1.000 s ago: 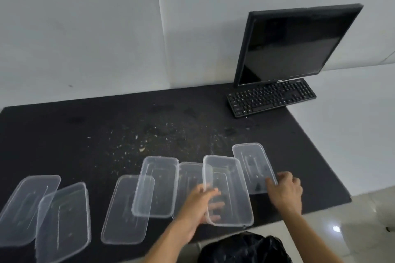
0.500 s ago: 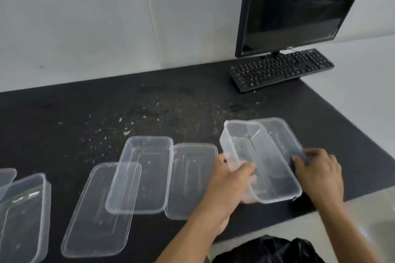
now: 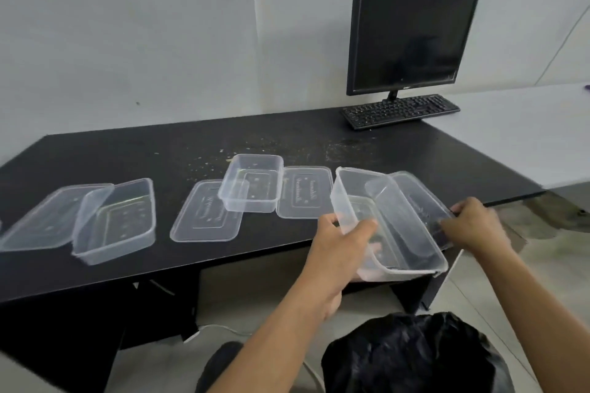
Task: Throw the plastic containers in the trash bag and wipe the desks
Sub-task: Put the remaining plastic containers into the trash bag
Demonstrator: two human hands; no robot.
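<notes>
My left hand [image 3: 343, 244] grips a clear plastic container [image 3: 388, 223] by its near left rim and holds it tilted, lifted off the black desk [image 3: 127, 150] at the front right edge. My right hand [image 3: 475, 225] pinches a clear lid [image 3: 418, 195] lying behind that container. On the desk lie another container [image 3: 252, 182] overlapping a lid [image 3: 207, 212], a flat lid [image 3: 305, 191], and at the left a container [image 3: 116, 222] leaning on a lid [image 3: 44, 222]. A black trash bag [image 3: 415, 354] sits on the floor below my hands.
Crumbs [image 3: 287, 150] are scattered over the desk's middle. A black monitor [image 3: 412, 38] and keyboard [image 3: 399, 110] stand at the back right by the white wall. A white desk [image 3: 526, 128] adjoins on the right. A white cable [image 3: 220, 327] runs on the floor under the desk.
My left hand has lifted the container higher and tipped it toward me, off the desk edge. My right hand stays on the lid behind it. The view has pulled back.
</notes>
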